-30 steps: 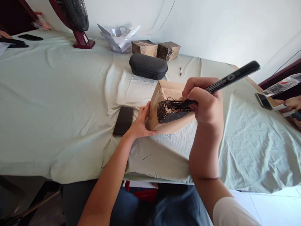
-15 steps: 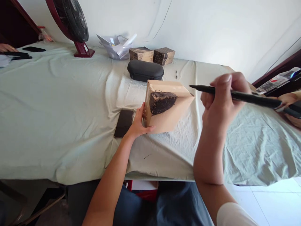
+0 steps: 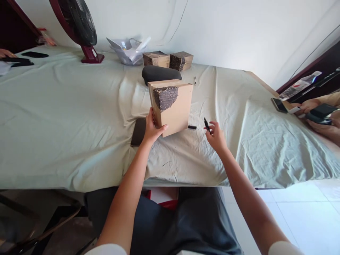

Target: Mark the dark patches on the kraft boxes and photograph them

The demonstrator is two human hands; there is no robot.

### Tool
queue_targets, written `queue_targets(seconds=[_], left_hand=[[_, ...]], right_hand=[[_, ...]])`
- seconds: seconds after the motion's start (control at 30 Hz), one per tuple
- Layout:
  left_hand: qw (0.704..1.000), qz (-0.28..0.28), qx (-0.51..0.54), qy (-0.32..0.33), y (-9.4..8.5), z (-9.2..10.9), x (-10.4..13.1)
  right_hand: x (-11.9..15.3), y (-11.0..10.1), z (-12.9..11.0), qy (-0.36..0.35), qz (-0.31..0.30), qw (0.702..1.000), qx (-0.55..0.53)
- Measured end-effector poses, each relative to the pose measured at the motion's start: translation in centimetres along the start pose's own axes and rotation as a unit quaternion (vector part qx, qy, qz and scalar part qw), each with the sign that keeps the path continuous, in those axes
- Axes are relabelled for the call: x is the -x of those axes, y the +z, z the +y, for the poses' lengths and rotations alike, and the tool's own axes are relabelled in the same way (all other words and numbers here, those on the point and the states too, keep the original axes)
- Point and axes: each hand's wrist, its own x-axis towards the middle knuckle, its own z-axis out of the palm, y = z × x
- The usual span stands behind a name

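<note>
My left hand (image 3: 153, 130) grips a plain cardboard box (image 3: 177, 113) by its lower left edge, tilting it above the cloth. A dark, densely scribbled patch (image 3: 166, 98) covers the box's upper left corner. Right of the box, my right hand (image 3: 215, 136) holds a black marker (image 3: 206, 124), its tip pointing up and away from the box. A black pen cap (image 3: 192, 127) lies on the cloth by the box's lower right corner. Partly behind my left hand is a dark phone (image 3: 138, 132).
Behind the box lie a black case (image 3: 160, 73), two patterned boxes (image 3: 156, 59) and a small pen (image 3: 195, 81). A plastic basket (image 3: 130, 56) and a fan (image 3: 91, 55) stand at the back left. Another person's hands (image 3: 322, 124) hold a device at the right edge.
My right hand has drawn back down and left with the marker, away from the camera. The box has been turned and shifted slightly left in my left hand. The pen cap has come into view.
</note>
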Motion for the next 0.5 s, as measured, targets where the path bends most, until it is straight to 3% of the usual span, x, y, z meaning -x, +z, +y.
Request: queue_targets(seconds=[0.07,0.17,0.5], left_hand=[[1.0,0.002,-0.003,0.005,0.0,-0.2,0.0],[1.0,0.003,-0.005,0.014,0.1,-0.3,-0.1],[0.999,-0.022,-0.001,0.036,0.2,0.9,0.1]], right_hand=[[-0.4,0.4,1.1,-0.026,0.013,0.988,0.153],[-0.2,0.5,2.3,-0.043,0.017,0.967,0.249],[-1.0,2.1,1.4,-0.056,-0.019,0.968,0.245]])
